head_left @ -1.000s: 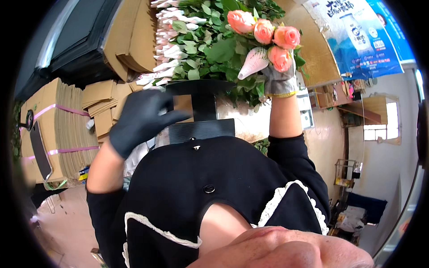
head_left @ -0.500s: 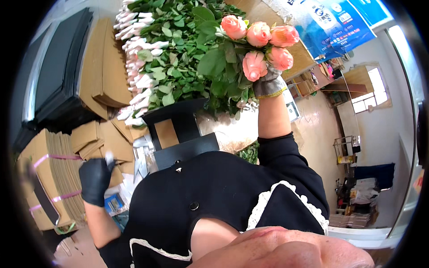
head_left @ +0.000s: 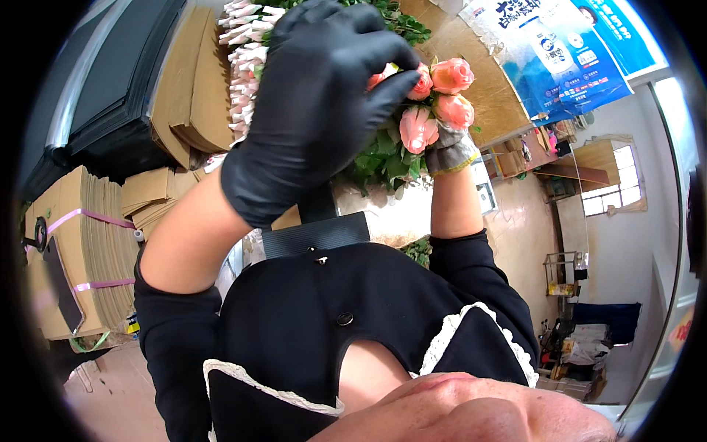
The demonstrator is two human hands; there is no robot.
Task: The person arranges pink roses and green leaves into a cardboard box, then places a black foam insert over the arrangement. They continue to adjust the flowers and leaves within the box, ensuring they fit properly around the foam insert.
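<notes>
Pink roses (head_left: 454, 111) on leafy green stems form a small bunch at the upper middle. My right hand (head_left: 451, 152), in a grey glove with a yellow cuff, is closed round the bunch just below the blooms. Across the left side of it reaches my left hand (head_left: 317, 103) in a black glove. Its thumb and forefinger curl toward each other beside the left blooms, partly covering them. Whatever lies between those fingertips is hidden. Behind this hand, rows of white-wrapped stems or buds (head_left: 243, 92) lie on the table, their leaves mostly covered.
Flat brown cardboard (head_left: 199, 96) and black boxes (head_left: 118, 81) stand at the left. Below them are strapped cardboard stacks (head_left: 81, 243). A dark open box (head_left: 317, 234) sits close to my chest. At upper right, a blue printed sheet (head_left: 560, 59) lies along the table edge.
My left hand has risen from the lower left, where a small white thing showed at its fingertips, to the rose blooms. The right hand still grips the bunch, slightly lower in view.
</notes>
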